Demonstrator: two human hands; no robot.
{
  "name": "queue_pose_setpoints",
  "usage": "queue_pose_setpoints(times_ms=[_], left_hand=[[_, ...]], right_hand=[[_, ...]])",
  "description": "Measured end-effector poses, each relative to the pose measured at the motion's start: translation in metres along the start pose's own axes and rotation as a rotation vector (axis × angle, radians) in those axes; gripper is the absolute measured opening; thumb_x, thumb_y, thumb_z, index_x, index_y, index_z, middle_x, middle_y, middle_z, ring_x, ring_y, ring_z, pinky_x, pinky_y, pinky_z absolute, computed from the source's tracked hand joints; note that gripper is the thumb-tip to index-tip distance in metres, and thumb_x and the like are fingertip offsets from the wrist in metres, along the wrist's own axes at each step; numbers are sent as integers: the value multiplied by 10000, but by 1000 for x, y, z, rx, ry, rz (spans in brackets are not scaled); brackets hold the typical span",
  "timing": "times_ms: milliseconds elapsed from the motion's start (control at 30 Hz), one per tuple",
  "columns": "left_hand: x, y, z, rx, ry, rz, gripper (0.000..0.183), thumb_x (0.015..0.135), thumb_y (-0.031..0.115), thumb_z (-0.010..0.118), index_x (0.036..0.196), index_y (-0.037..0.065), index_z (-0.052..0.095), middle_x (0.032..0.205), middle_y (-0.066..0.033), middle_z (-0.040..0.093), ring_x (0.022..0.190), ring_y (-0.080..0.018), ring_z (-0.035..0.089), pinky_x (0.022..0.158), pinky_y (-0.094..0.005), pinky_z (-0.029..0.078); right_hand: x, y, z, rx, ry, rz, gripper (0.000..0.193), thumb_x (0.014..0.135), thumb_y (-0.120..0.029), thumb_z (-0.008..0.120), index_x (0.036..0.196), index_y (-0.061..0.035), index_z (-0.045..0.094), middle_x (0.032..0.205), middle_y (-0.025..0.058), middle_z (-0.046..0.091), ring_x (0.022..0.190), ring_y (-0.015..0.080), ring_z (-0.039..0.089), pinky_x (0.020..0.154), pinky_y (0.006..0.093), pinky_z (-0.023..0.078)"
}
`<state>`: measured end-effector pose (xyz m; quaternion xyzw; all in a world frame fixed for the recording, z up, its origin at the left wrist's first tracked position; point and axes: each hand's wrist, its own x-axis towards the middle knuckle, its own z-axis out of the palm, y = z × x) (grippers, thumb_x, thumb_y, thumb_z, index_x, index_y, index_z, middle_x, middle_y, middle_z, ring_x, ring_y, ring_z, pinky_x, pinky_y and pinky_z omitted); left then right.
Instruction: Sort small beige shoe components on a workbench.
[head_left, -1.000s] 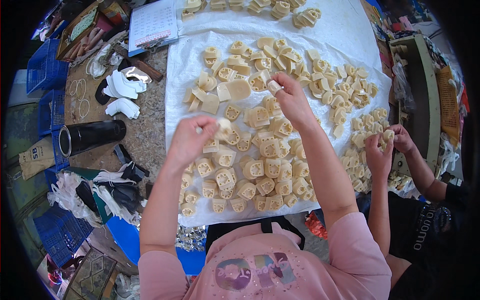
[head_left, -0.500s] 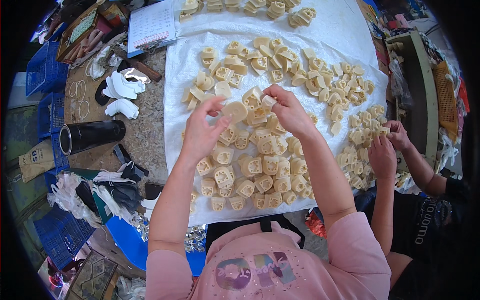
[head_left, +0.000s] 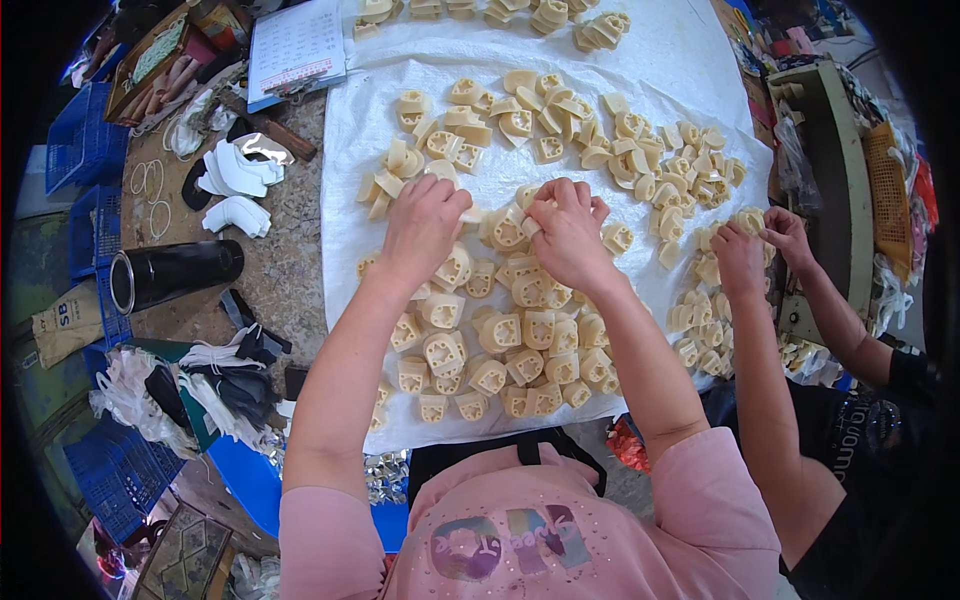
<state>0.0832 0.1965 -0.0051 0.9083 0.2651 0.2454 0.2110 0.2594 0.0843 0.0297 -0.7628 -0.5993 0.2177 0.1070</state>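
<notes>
Back up, my left hand [head_left: 428, 228] has its fingers curled down at a cream moulded part [head_left: 438, 174] in the upper left group; its grip is mostly hidden under the hand. To its right, my right hand [head_left: 570, 235] is closed, pinching at cream D-shaped pieces [head_left: 500, 228] above the near pile. A small whitish piece or band [head_left: 530, 227] shows by the right thumb; which it is I cannot tell. Below both hands lies a pile of cream moulded parts [head_left: 444, 354], many with star-shaped hollows facing up.
A white woven sheet [head_left: 345, 130] covers the table. More cream parts [head_left: 635, 150] lie beyond. At left are a black tumbler [head_left: 178, 275], white pieces [head_left: 240, 170], a clipboard [head_left: 297, 50] and blue crates [head_left: 85, 140]. A co-worker's hands [head_left: 745, 255] handle parts at right.
My left hand has turned palm down and moved up; the flat oval cream part it held no longer shows clearly. My right hand has shifted slightly down, its fingers curled more.
</notes>
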Motion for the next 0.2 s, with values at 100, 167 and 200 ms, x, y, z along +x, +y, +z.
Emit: queue_pose_setpoints(times_ms=[100,167,200], left_hand=[[0,-11,-2,-68,-311,-88,178,712,41,680,889,54,679,833,-88,597,881,-281,554,806,-380,445],[-1,-18,-2,-175,-570,-258,173,762,82,662,929,60,704,854,-100,611,895,-282,560,819,-382,445],[-5,-20,-4,-180,-546,-270,172,773,94,661,935,58,706,894,-109,631,899,-282,562,829,-376,449]], right_hand=[[-2,3,5,-186,231,-71,243,681,-68,567,912,-62,645,1088,97,490,1087,292,399,935,489,258],[0,6,4,-148,242,9,269,658,-77,595,922,-62,646,1093,108,486,1094,299,397,930,498,264],[2,4,5,-145,244,2,269,658,-77,595,922,-62,646,1093,108,486,1094,299,397,930,498,264]])
